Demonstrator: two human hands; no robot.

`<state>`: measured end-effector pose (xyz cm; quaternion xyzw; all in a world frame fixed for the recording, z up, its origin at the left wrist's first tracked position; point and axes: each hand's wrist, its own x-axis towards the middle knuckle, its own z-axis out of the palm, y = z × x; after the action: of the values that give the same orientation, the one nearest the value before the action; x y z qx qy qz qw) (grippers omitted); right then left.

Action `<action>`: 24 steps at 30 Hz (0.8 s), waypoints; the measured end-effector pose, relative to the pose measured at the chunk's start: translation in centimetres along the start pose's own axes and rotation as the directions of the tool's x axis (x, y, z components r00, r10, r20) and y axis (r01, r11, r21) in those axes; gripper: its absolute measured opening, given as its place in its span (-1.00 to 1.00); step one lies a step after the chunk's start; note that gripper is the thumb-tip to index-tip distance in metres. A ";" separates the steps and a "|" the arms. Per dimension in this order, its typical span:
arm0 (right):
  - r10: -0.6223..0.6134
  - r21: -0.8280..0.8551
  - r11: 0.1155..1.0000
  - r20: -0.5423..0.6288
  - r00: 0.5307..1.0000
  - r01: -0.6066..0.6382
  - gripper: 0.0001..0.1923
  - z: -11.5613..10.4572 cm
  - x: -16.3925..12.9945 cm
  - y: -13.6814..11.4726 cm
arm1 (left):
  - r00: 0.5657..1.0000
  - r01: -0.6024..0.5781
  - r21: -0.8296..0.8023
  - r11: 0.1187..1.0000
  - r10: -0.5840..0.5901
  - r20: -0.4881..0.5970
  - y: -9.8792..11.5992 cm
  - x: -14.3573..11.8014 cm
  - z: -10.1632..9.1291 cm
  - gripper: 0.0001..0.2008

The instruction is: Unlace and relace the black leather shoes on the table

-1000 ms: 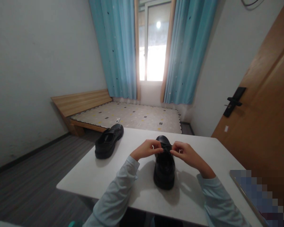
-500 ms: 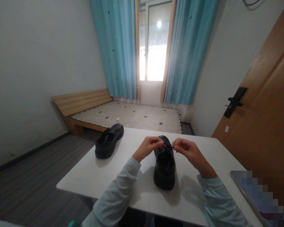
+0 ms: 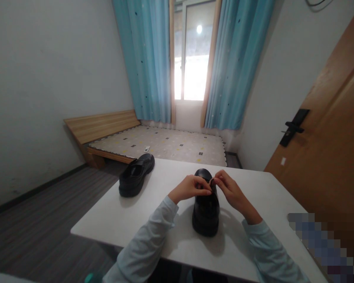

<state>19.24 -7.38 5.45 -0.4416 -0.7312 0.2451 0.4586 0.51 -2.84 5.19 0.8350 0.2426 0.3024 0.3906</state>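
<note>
A black shoe (image 3: 205, 218) stands on the white table with its heel toward me. My left hand (image 3: 191, 186) reaches over its opening from the left, thumb and fingers pinched at the strap. From the right, my right hand (image 3: 227, 189) pinches the strap (image 3: 212, 182), which is lifted and curved with a paler underside showing. My fingers hide part of the shoe's upper. A second black shoe (image 3: 132, 184) rests at the table's far left edge, apart from both hands.
The white table (image 3: 129, 224) spans the space before me. Behind it is a bed (image 3: 165, 143) with a small white remote (image 3: 146, 149) on it. A blurred-out flat object (image 3: 321, 243) lies at the right edge, near a wooden door (image 3: 321, 137).
My hands have come closer together over the shoe. The strap now curves up between them with its paler side showing, and my left fingers sit lower, toward the opening.
</note>
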 end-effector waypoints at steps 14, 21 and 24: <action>-0.024 0.097 0.995 -0.060 0.998 0.029 -0.75 0.1 0.2 0.3 | 0.996 0.028 0.154 0.988 -0.013 -0.093 -0.4 0.0 0.3 -0.78; 0.014 0.209 0.978 -0.081 0.997 0.003 -0.73 0.3 0.1 -0.3 | 0.987 0.066 0.256 0.965 -0.025 -0.158 -0.1 0.1 0.4 -0.84; 0.031 0.260 0.966 -0.076 0.997 -0.010 -0.74 0.3 0.1 -0.4 | 0.985 0.032 0.302 0.953 0.020 -0.169 -0.2 0.1 0.6 -0.92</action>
<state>18.78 -7.45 5.62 -0.3948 -0.6694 0.3254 0.5387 0.97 -2.97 4.78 0.8553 0.3212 0.3307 0.2364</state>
